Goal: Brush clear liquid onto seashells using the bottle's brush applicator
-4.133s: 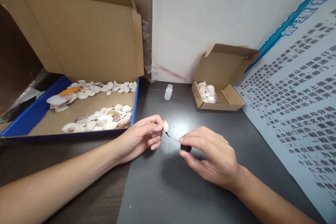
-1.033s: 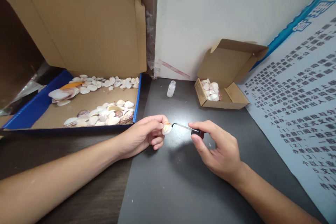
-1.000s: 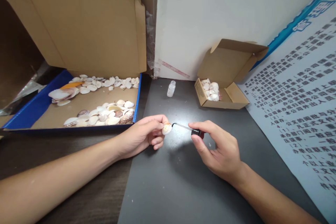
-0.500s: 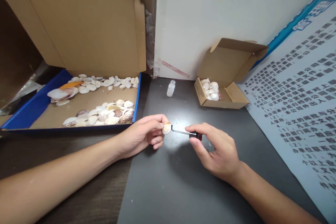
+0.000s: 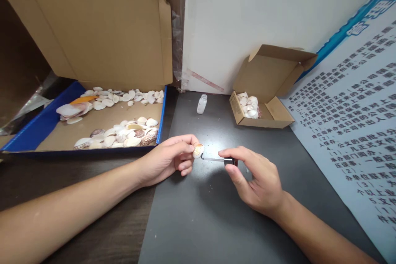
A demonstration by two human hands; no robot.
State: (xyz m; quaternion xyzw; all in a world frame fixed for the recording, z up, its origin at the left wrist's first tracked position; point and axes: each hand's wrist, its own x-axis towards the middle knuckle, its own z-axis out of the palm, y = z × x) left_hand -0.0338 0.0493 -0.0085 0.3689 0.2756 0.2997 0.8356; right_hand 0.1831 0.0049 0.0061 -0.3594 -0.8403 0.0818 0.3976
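Note:
Between its thumb and fingertips, my left hand pinches a small pale shell with orange-brown markings. My right hand grips the black cap of a brush applicator. The applicator's thin clear stem points left, and its dark tip is at the lower edge of the shell; whether it touches is too small to tell. Behind the hands, a small uncapped glass bottle with whitish contents stands upright on the grey mat.
At the left, a blue-edged cardboard box with its lid raised holds many shells. A small open cardboard box with white shells sits at the back right. A printed sheet lies along the right side. A white panel rises behind.
The shell has turned slightly in my left fingers, showing more of its orange markings. The applicator tip has moved slightly down, from the shell's right edge to its lower edge.

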